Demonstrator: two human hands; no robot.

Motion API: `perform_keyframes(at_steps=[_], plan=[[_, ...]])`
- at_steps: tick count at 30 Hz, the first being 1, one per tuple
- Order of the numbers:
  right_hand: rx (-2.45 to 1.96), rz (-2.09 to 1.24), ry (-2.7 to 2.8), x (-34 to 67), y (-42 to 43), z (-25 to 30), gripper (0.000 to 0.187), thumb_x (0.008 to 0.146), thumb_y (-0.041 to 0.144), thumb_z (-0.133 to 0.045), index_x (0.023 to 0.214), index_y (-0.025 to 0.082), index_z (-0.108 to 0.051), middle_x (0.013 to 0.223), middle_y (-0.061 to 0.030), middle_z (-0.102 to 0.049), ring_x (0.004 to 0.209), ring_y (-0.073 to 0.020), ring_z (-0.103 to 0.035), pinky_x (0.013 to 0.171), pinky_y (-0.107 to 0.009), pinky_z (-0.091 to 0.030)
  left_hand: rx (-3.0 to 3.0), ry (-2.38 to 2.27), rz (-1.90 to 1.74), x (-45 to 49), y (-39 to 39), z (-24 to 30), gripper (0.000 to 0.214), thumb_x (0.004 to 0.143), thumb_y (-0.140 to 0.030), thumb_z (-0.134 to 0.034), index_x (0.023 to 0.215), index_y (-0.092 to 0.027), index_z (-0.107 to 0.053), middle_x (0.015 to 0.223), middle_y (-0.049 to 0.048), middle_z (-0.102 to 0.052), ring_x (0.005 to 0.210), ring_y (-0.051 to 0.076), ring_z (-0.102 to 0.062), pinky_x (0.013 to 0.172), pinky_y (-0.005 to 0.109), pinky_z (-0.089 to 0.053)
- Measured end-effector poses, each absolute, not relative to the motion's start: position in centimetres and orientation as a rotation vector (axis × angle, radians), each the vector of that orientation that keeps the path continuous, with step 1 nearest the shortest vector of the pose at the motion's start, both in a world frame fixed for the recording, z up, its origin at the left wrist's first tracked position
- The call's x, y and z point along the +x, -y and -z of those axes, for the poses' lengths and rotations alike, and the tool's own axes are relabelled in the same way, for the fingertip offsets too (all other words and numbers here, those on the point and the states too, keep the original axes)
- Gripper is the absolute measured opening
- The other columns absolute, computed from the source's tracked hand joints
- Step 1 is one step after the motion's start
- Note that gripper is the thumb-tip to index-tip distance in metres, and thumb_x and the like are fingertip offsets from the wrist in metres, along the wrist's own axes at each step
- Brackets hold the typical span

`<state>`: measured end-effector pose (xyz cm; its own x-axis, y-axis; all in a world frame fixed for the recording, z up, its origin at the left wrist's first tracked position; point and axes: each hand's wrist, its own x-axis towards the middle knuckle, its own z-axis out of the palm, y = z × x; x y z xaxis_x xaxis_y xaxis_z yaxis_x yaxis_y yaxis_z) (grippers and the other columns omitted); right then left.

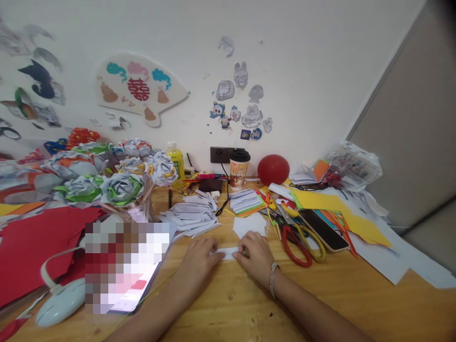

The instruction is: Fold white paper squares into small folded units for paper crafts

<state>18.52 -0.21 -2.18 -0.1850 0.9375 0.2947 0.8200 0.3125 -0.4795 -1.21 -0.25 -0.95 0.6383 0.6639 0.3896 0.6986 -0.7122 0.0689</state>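
Note:
Between my two hands a narrow folded strip of white paper (228, 253) lies on the wooden table. My left hand (200, 256) pinches its left end with thumb and fingers. At the other end, my right hand (254, 254), with a bracelet at the wrist, grips the paper the same way. Just behind my right hand lies a flat piece of white paper (249, 224). A pile of folded white paper strips (194, 213) sits beyond my left hand. Red- and yellow-handled scissors (297, 242) rest to the right of my right hand.
A lit tablet (142, 266), partly pixelated, and a white mouse-shaped device (62, 304) lie at left, near red paper (42, 242) and paper flowers (123, 187). A lidded cup (238, 172), red balloon (273, 169) and yellow bottle (175, 161) stand at the back. A phone (324, 229) lies right.

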Motion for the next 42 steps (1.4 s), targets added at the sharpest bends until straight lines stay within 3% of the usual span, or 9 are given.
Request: perform_keyframes(at_steps=[4,9,17,21,25,29,32,37,42], plan=[[-1.554,-0.298,2.053,18.5,0.1,2.3,0.012,0.073,0.024,-0.067,0.068,0.019,-0.057,0.079,0.0009,-0.054,0.081,-0.0159,-0.046,0.071,-0.026,-0.03,-2.747,0.945,0.411,-1.5,0.9,-0.4,0.02,0.09,-0.015,-0.044,0.102,-0.021,-0.06,0.1,0.0049,-0.059,0.089,0.021,-0.047,0.081,0.038,-0.035],[-1.573,-0.345,2.051,18.7,0.0,2.2,0.012,0.072,0.025,-0.068,0.068,0.019,-0.058,0.079,0.001,-0.055,0.082,-0.016,-0.046,0.071,-0.026,-0.03,-2.764,1.102,0.362,-1.8,1.4,-1.8,0.014,0.085,-0.02,-0.052,0.091,-0.023,-0.064,0.102,0.0026,-0.06,0.093,0.023,-0.047,0.081,0.038,-0.032],[-1.507,-0.39,2.111,19.7,-0.1,1.4,0.009,0.073,0.017,-0.067,0.078,0.018,-0.06,0.085,-0.0009,-0.058,0.085,-0.017,-0.048,0.073,-0.027,-0.034,-2.87,1.075,0.248,-3.6,0.7,-2.5,0.023,0.082,-0.027,-0.057,0.105,-0.031,-0.06,0.117,-0.0004,-0.057,0.097,0.022,-0.049,0.08,0.037,-0.033],[-1.056,-0.064,2.436,20.1,-0.2,2.2,0.012,0.082,0.01,-0.055,0.09,0.018,-0.06,0.093,-0.0033,-0.06,0.084,-0.0163,-0.048,0.073,-0.028,-0.035,-2.822,0.894,0.298,-3.3,0.2,-1.0,0.02,0.091,-0.02,-0.044,0.104,-0.022,-0.06,0.105,0.0032,-0.063,0.087,0.02,-0.052,0.075,0.034,-0.037],[-0.903,0.361,2.555,19.8,-0.6,3.1,0.015,0.087,0.015,-0.049,0.078,0.015,-0.06,0.08,-0.0052,-0.06,0.073,-0.0175,-0.045,0.064,-0.03,-0.032,-2.85,0.794,0.408,-2.6,0.0,0.1,0.025,0.095,-0.019,-0.035,0.107,-0.018,-0.057,0.096,0.0053,-0.064,0.085,0.019,-0.053,0.076,0.033,-0.041],[-0.919,0.503,2.587,19.2,-0.5,3.2,0.016,0.083,0.014,-0.053,0.069,0.015,-0.058,0.069,-0.005,-0.056,0.067,-0.0175,-0.043,0.059,-0.03,-0.028,-2.88,1.106,0.539,-1.5,0.5,-0.3,0.026,0.094,-0.021,-0.037,0.089,-0.016,-0.062,0.085,0.0049,-0.062,0.08,0.017,-0.055,0.074,0.029,-0.044],[-0.999,0.353,2.538,18.9,-0.1,2.9,0.015,0.082,0.013,-0.052,0.068,0.015,-0.058,0.068,-0.0048,-0.056,0.069,-0.0173,-0.044,0.06,-0.03,-0.029,-2.938,1.226,0.525,-1.0,0.8,-0.6,0.025,0.091,-0.018,-0.041,0.076,-0.016,-0.061,0.081,0.0048,-0.061,0.077,0.017,-0.055,0.07,0.027,-0.044],[-1.28,-0.19,2.24,18.3,0.5,2.1,0.009,0.075,0.011,-0.058,0.067,0.017,-0.057,0.071,-0.0006,-0.059,0.074,-0.0147,-0.049,0.067,-0.026,-0.033,-2.888,1.561,0.547,-0.8,0.6,-0.3,0.02,0.085,-0.019,-0.048,0.07,-0.015,-0.06,0.075,0.0049,-0.061,0.072,0.018,-0.056,0.067,0.027,-0.042],[-1.527,-0.292,2.074,18.1,0.3,2.0,0.012,0.072,0.014,-0.062,0.062,0.017,-0.055,0.068,0.0005,-0.057,0.071,-0.015,-0.049,0.066,-0.026,-0.033,-2.753,1.751,0.305,-0.5,0.0,-0.7,0.02,0.084,-0.024,-0.052,0.069,-0.015,-0.061,0.075,0.0069,-0.063,0.072,0.022,-0.058,0.069,0.031,-0.041]])
